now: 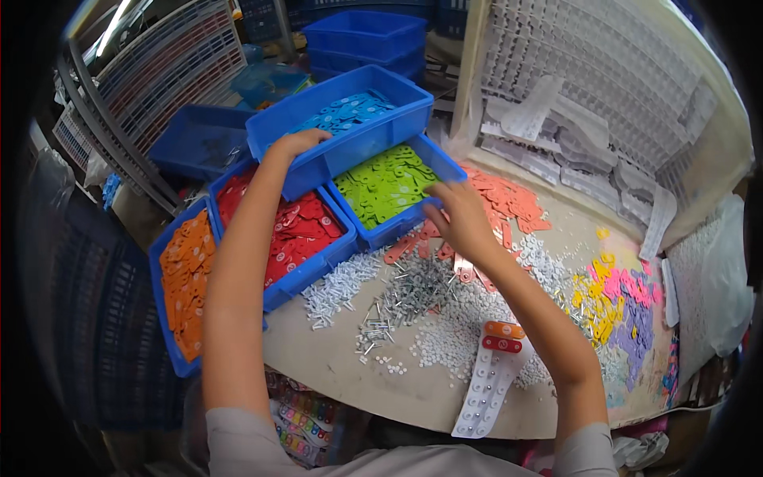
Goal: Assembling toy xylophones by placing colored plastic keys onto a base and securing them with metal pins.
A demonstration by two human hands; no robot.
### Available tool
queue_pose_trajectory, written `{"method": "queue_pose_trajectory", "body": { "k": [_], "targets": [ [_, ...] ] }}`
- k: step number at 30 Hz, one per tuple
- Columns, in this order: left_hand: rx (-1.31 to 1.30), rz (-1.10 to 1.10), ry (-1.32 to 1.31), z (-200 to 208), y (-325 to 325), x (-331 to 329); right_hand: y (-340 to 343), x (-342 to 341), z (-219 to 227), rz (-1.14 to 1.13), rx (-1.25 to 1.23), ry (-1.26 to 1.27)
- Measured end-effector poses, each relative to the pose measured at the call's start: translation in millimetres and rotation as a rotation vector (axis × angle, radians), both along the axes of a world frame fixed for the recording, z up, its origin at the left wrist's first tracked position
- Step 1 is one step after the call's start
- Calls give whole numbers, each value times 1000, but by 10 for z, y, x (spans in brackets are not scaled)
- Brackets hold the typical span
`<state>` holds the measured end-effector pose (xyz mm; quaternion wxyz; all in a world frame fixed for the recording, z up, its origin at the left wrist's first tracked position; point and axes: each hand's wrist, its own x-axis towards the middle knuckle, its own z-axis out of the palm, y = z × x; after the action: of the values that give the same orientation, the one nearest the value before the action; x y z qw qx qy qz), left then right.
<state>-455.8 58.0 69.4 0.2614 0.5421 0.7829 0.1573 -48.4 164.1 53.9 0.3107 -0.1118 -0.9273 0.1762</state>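
Observation:
My left hand is at the near rim of a tilted blue bin of blue plastic strips, fingers hooked over its wall. The bin lies across the backs of the bins below. My right hand hovers at the right edge of a bin of lime-green strips, slightly blurred, thumb and fingers apart, nothing visible between them. Below my right forearm lies a white perforated strip, an orange piece and a red piece set across its upper end.
Bins of red strips and orange strips stand left. Across the table lie metal pins, white pegs, coral strips, yellow pieces and purple pieces. A white-lined crate stands behind.

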Motion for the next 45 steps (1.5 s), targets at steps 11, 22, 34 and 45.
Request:
{"method": "queue_pose_trajectory", "body": {
  "k": [11, 22, 34, 45],
  "targets": [
    [381, 391, 128, 194, -96, 362, 494, -1332, -409, -200, -72, -613],
    [692, 373, 100, 64, -32, 197, 360, -990, 14, 19, -646, -207],
    [622, 424, 134, 127, -45, 319, 323, -1085, -228, -170, -94, -524],
    [572, 380, 127, 207, 0, 327, 290, -1454, -434, -172, 238, -693]
  ]
}}
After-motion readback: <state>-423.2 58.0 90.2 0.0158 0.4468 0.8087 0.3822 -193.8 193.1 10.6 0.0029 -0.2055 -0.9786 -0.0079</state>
